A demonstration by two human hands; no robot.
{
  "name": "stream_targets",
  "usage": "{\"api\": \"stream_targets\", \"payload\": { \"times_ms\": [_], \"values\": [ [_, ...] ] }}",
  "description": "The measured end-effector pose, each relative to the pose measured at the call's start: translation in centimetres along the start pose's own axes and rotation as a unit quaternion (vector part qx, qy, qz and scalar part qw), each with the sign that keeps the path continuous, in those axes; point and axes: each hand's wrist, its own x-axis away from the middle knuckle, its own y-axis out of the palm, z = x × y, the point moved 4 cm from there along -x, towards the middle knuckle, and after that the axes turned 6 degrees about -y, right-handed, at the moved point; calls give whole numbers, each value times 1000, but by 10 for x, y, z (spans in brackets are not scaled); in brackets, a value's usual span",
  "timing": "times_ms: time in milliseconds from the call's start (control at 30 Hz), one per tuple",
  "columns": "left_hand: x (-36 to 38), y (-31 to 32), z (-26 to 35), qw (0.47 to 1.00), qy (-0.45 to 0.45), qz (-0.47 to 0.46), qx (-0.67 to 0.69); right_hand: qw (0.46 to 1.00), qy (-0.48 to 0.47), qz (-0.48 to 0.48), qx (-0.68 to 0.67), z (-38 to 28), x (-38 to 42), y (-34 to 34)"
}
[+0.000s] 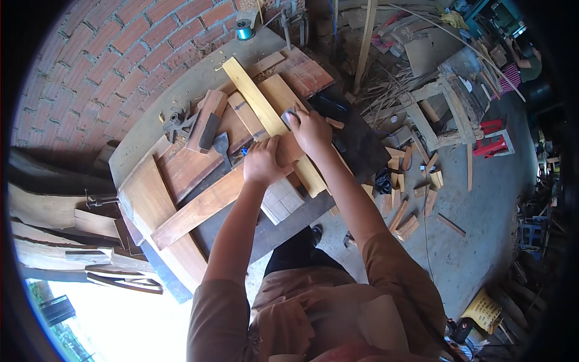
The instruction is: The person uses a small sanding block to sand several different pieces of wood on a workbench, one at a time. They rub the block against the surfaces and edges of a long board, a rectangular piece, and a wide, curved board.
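Observation:
A long reddish-brown board (199, 214) runs across the workbench, and its right end lies over a pale yellow wood strip (256, 96). My left hand (265, 161) is closed on the board near that end, with something small and blue at its fingertips. My right hand (309, 130) is closed round a small dark grey block (292, 119), held at the board's right end beside the yellow strip. A dark flat-bladed tool (222, 146) lies left of my left hand. Near it, a wood piece (209, 120) with a dark block rests on other boards.
The workbench (142, 142) carries more planks, a metal tool (177, 125) and a spool of teal line (243, 29). Wood offcuts (407, 226), a wooden frame (449, 114) and a red stool (491, 145) are on the floor at right. Another person (531, 65) is at the upper right.

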Motion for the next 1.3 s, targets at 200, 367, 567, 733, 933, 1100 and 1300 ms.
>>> {"api": "stream_targets", "payload": {
  "times_ms": [200, 367, 567, 733, 933, 1100, 1300],
  "values": [
    [-2, 4, -4, 1000, 21, 7, -1, 996, 39, -31, -69, 6, 56, -19],
    [-2, 4, -2, 1000, 25, 16, 4, 999, -29, 29, 1, -6, 19, -5],
    [-1, 2, -3, 999, 23, 2, 24, 997, -34, 65, -16, -2, 32, -9],
    [-3, 5, -5, 999, 34, 8, 28, 1000, 19, -20, -11, -12, 31, -12],
    [-3, 3, -3, 999, 32, -10, 20, 994, -72, 68, 40, -13, 14, -5],
    [-4, 5, -5, 999, 32, -1, 18, 1000, 0, 1, 0, 5, 50, -10],
    [-3, 3, -3, 1000, 28, -11, 0, 996, -46, 64, 36, -12, -5, 4]
  ]
}}
